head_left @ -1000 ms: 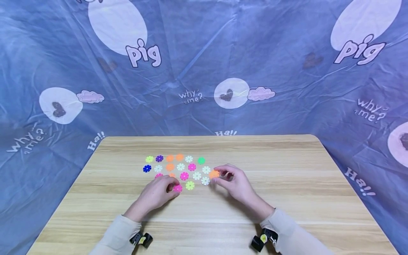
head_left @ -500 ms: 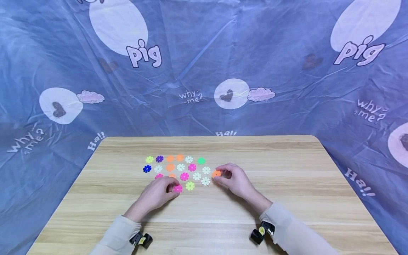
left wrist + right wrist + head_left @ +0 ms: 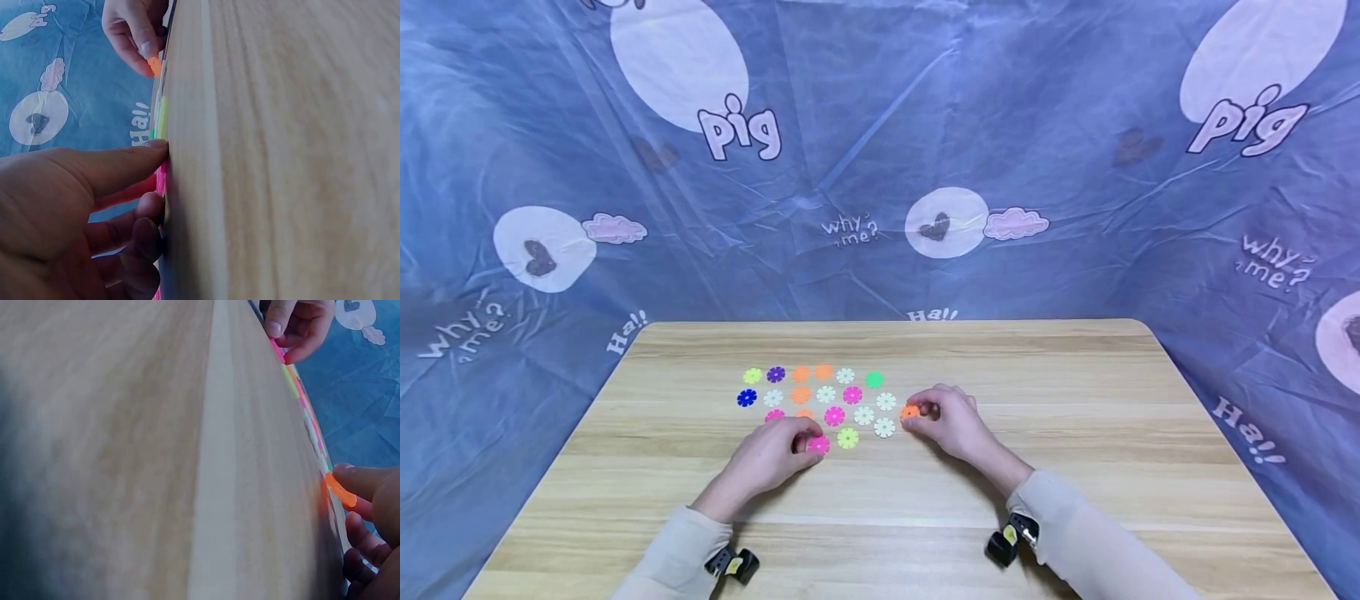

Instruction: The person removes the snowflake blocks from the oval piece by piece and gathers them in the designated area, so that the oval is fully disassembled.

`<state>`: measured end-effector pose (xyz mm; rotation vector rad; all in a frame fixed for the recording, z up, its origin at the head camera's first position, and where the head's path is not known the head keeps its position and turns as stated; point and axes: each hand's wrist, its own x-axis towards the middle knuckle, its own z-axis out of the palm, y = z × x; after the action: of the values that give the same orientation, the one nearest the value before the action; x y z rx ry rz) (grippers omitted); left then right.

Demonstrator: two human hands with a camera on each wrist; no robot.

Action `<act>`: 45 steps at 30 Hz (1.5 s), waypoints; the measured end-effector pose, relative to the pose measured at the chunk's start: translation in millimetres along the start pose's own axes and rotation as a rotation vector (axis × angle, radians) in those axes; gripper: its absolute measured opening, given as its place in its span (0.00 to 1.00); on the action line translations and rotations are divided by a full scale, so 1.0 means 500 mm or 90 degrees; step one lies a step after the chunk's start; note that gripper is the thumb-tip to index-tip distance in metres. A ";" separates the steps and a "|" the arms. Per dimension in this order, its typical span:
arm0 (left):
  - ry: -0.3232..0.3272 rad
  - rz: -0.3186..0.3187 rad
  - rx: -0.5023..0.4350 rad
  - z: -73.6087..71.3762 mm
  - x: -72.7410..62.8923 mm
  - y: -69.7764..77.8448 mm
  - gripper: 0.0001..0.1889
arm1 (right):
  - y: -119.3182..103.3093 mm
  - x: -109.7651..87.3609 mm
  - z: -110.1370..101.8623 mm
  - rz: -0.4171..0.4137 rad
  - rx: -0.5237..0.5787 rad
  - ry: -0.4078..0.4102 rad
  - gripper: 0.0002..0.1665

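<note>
My left hand [image 3: 771, 454] holds a pink interlocking plastic disc [image 3: 818, 445] by its edges, thumb on the near side and index finger on the far side. The left wrist view shows this disc [image 3: 161, 178] edge-on, low at the tabletop. An orange interlocking disc [image 3: 910, 412] is pinched between thumb and index finger of my right hand [image 3: 958, 427], at the right end of the group. In the right wrist view the orange disc [image 3: 340, 489] looks tilted, with one edge raised.
Several notched discs lie in loose rows on the wooden table [image 3: 1037, 358], among them a dark blue disc [image 3: 747, 397], a green disc [image 3: 874, 379] and a yellow disc [image 3: 847, 437]. A blue printed cloth [image 3: 865, 150] hangs behind and along both sides.
My right hand has shifted slightly right with the orange disc, away from the white discs, and the disc has turned to a narrower view. My left hand stays in place.
</note>
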<state>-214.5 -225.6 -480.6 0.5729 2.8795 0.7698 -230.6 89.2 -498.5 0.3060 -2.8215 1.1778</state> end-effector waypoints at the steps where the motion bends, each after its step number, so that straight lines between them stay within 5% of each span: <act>1: 0.000 0.000 0.000 0.000 0.000 0.001 0.09 | 0.001 0.000 0.000 -0.003 -0.005 0.000 0.19; 22: 0.001 0.003 0.001 -0.003 0.000 0.008 0.09 | 0.006 -0.003 0.002 -0.034 -0.044 0.008 0.18; 36: -0.010 -0.014 -0.001 -0.003 -0.002 0.009 0.10 | 0.003 -0.014 -0.030 -0.024 0.054 -0.018 0.15; 40: 0.029 -0.016 -0.014 -0.010 -0.002 0.010 0.03 | -0.002 -0.022 -0.037 -0.013 0.078 0.027 0.11; 45: 0.130 0.005 -0.073 -0.024 0.003 0.021 0.06 | -0.014 -0.030 -0.056 -0.021 0.146 0.128 0.07</act>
<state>-215.0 -222.2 -465.2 0.5212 2.9891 1.0442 -215.0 106.8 -476.1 0.2311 -2.5064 1.4393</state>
